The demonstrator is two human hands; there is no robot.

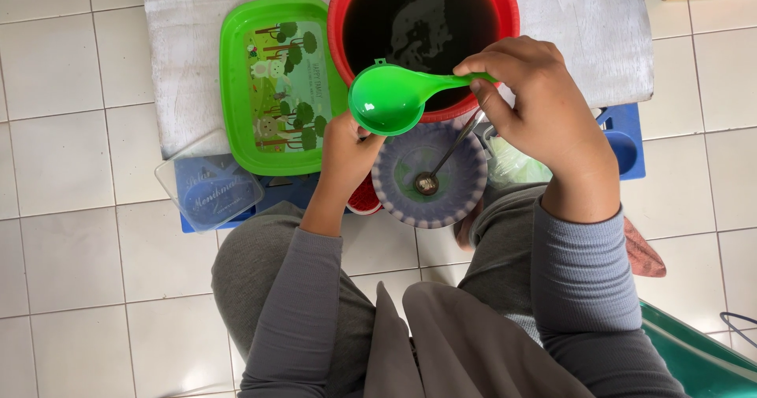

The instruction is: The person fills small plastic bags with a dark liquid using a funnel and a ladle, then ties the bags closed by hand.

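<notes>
A white board (189, 43) lay across the tiled floor (71, 169), and on it stood the biggest vessel — a red basin (339, 20) filled nearly to its rim with dark, almost black liquid that caught a pale glare. Beside the basin, to its left in the view, a green tray (236, 75) with a printed picture of trees lay flat and held nothing. A blue stool or low stand (627, 142) showed under the board's near edge. A clear plastic lid (209, 185) rested near the tray's lower corner.

Below the basin, a round bowl (465, 193) with a purple patterned rim held only a faint greenish film at its bottom and a metal spoon (430, 179), whose bowl end sat in the middle while the handle leaned up over the far rim. A clear bag (512, 165) with something pale green inside lay just beside the bowl, partly hidden.

The right hand (544, 106) was closed around the handle of a green ladle (386, 98), which hung empty between basin and bowl, its cup over the basin's near rim. The left hand (347, 150) was curled shut on the bowl's near-left edge — its fingers were mostly hidden under the ladle's cup.
</notes>
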